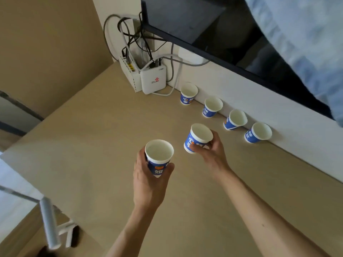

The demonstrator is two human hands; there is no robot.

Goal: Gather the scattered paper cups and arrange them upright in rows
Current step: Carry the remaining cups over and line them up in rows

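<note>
Several blue-and-white paper cups stand upright in a row along the white wall base, from the far cup [188,93] past a second [212,106] and a third [234,119] to the nearest one [258,132]. My left hand [148,182] grips another cup [159,156] upright above the beige table [83,154]. My right hand [211,151] holds one more cup [197,137], tilted a little, in front of the row near its middle. Both held cups are empty and open upward.
A white router [153,79] and a white box with tangled cables [130,38] stand in the far corner. A dark monitor [194,25] hangs over the wall ledge. A pale blue cloth [306,43] fills the upper right. A white lamp arm [49,221] juts up at lower left.
</note>
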